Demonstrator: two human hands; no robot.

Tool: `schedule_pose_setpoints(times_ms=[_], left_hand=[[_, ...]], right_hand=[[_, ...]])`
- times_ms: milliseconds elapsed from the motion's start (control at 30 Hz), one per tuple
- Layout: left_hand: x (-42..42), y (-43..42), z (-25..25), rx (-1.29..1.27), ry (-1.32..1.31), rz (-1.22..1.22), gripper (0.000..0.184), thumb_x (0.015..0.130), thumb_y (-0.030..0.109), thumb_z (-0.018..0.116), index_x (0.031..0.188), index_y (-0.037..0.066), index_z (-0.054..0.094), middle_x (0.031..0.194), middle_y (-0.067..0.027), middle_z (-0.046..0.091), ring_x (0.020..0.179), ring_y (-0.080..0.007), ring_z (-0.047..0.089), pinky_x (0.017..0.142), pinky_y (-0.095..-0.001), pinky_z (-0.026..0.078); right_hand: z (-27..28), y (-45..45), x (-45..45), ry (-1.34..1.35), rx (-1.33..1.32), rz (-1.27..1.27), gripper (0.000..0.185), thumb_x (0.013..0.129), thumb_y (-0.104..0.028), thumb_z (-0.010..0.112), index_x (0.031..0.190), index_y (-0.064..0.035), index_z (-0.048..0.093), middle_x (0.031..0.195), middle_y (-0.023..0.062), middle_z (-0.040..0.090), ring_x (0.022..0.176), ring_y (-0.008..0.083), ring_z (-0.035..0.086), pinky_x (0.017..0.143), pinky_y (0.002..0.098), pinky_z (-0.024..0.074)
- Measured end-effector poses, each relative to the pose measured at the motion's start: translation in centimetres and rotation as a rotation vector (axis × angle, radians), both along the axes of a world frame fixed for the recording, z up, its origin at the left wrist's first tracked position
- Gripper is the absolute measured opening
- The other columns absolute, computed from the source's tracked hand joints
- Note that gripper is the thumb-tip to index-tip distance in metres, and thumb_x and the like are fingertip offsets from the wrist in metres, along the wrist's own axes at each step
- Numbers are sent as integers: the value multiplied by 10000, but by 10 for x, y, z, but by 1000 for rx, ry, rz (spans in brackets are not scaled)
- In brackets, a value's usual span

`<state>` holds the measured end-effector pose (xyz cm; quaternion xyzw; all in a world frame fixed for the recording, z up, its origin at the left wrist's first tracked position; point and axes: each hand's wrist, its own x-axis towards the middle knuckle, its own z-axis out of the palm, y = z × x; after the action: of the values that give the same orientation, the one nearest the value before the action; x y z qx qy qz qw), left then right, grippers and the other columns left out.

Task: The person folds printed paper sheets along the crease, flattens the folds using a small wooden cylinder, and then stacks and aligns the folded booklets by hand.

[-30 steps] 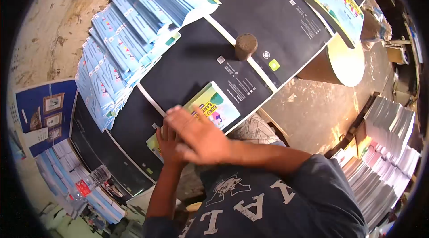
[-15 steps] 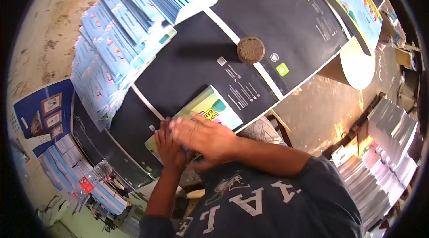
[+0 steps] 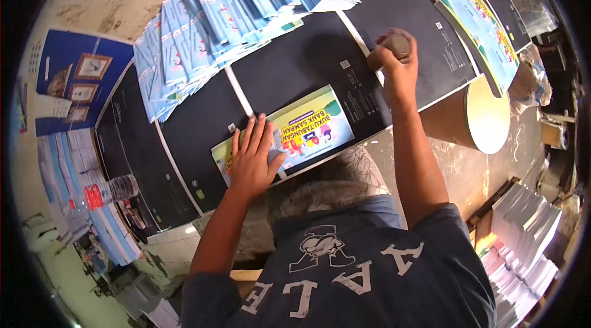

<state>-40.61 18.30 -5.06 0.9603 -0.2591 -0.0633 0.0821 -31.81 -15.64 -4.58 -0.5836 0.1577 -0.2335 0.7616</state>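
Gripping the block (image 3: 400,47), my right hand (image 3: 402,78) is far-right of the booklet (image 3: 320,125). My left hand (image 3: 251,165), fingers slightly spread, crosses its long axis.

Light-blue booklets (image 3: 215,14) with pink marks, blue-green cover (image 3: 317,128) with yellow title patch, black table sheets (image 3: 280,60) striped white, brown cylinder (image 3: 399,46), navy shirt (image 3: 363,254) with white letters, blue board (image 3: 83,81), red-labelled clear bottle (image 3: 111,192)
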Motion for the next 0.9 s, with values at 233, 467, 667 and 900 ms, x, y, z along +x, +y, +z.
schedule_pose_setpoints(times_ms=[233,467,667,900], left_hand=[[-1,3,-2,-34,-7,-13,727,995,531,479,1528,48,379,1622,-151,303,1498,-317,286,1204,-549,167],[-1,10,-6,-88,-35,-50,594,1028,411,465,1525,93,398,1615,-141,317,1481,-326,311,1206,-549,183],[19,29,0,-173,177,-115,540,1023,303,483,1520,105,414,1633,-120,292,1502,-305,281,1211,-530,177],[57,40,23,-155,179,-352,552,915,434,661,1398,174,597,1510,-25,517,1479,-237,345,1142,-500,283]], right_hand=[[71,43,-81,-190,143,286,221,993,-202,561,893,-5,571,882,116,656,736,184,602,687,331,497],[37,99,-115,124,-146,531,219,1007,-213,621,979,-2,673,883,43,661,830,99,579,744,242,469],[45,110,-123,142,184,406,331,1070,-253,494,965,28,635,919,103,668,826,133,604,775,257,484],[102,160,-130,-212,-359,695,274,903,-148,704,699,-1,596,761,95,648,723,200,613,709,343,482]])
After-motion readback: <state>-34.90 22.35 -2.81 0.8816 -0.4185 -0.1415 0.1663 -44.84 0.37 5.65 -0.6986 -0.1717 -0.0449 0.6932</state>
